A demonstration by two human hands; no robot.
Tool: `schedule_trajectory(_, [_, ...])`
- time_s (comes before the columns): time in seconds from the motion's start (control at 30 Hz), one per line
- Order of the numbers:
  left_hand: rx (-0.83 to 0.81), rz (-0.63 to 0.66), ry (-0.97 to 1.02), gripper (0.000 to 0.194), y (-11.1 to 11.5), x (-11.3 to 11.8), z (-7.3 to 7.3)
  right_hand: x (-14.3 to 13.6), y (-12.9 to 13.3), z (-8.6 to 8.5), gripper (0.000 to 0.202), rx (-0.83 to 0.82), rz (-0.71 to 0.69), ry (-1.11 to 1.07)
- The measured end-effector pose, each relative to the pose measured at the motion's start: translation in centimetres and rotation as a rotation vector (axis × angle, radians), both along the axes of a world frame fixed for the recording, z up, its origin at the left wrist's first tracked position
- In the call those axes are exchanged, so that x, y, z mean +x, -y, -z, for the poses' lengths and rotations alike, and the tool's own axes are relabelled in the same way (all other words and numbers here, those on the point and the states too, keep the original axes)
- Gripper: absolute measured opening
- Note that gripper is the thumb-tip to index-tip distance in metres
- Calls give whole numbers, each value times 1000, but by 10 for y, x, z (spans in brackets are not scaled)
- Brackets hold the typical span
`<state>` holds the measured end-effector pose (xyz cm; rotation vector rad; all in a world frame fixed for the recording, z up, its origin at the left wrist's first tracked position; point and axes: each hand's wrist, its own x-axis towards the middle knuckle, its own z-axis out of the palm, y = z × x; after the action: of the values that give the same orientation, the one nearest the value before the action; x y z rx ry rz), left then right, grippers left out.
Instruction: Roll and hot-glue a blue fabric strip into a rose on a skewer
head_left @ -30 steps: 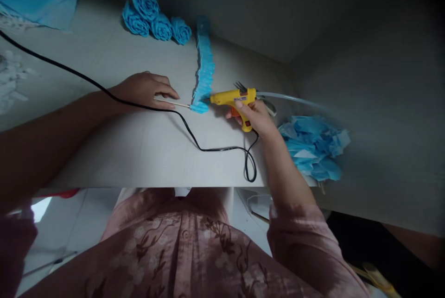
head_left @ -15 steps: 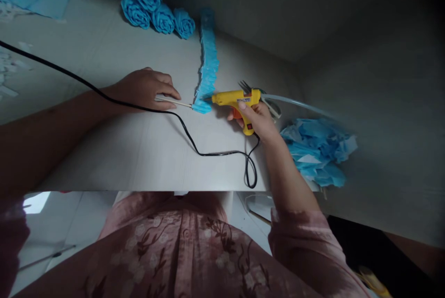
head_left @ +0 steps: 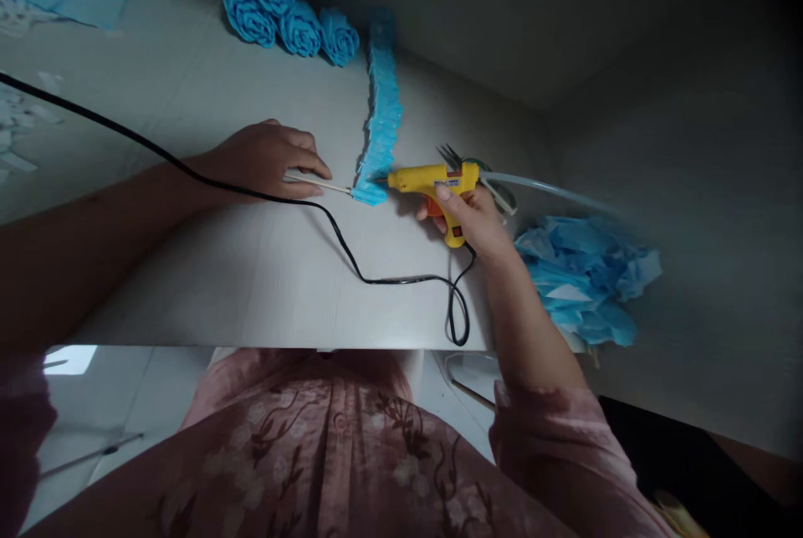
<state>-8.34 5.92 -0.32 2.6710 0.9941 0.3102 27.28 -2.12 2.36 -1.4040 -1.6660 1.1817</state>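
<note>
At six o'clock, a dusty-pink shirt (head_left: 307, 454) with a buttoned placket (head_left: 337, 463) bears pale flowers (head_left: 407, 473) and brown sprigs (head_left: 411, 435), perhaps embroidered; its sleeve (head_left: 558, 446) at five o'clock ends near the elbow.

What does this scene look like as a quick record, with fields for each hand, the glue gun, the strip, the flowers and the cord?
left hand: holds a thin stick
right hand: grips the glue gun
glue gun: yellow, tip at the strip's end nearest the person; contact unclear
strip: blue, ruffled, lying on the table
flowers: four, blue, beyond the left hand
cord: black, crosses over the left arm
</note>
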Motion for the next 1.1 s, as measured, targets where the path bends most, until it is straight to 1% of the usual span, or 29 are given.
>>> schedule_trajectory(0.13, [17, 2, -2, 72, 1, 0, 1, 1, 0, 1, 75, 6, -5, 1])
schedule_trajectory(0.27, [-13, 1, -11, 72, 2, 1, -1, -1, 0, 1, 75, 3, -8, -10])
schedule_trajectory(0.5, [-10, -6, 7, 66, 0, -1, 3, 1, 0, 2, 72, 8, -20, -29])
schedule_trajectory(0.67, [-31, -11, -20, 69, 2, 2, -3, 3, 0, 2, 74, 10, -23, -10])
schedule_trajectory(0.8, [-27, -16, -53, 67, 4, 4, -6, 2, 0, 3, 75, -7, -15, -15])
schedule_trajectory(1.0, [-15, -11, -44, 61, 7, 3, -8, 2, 0, 4, 73, 2, -23, -21])
schedule_trajectory(1.1, [-13, -7, -53, 63, 8, 3, -10, 3, 0, 4, 73, 4, -31, -9])
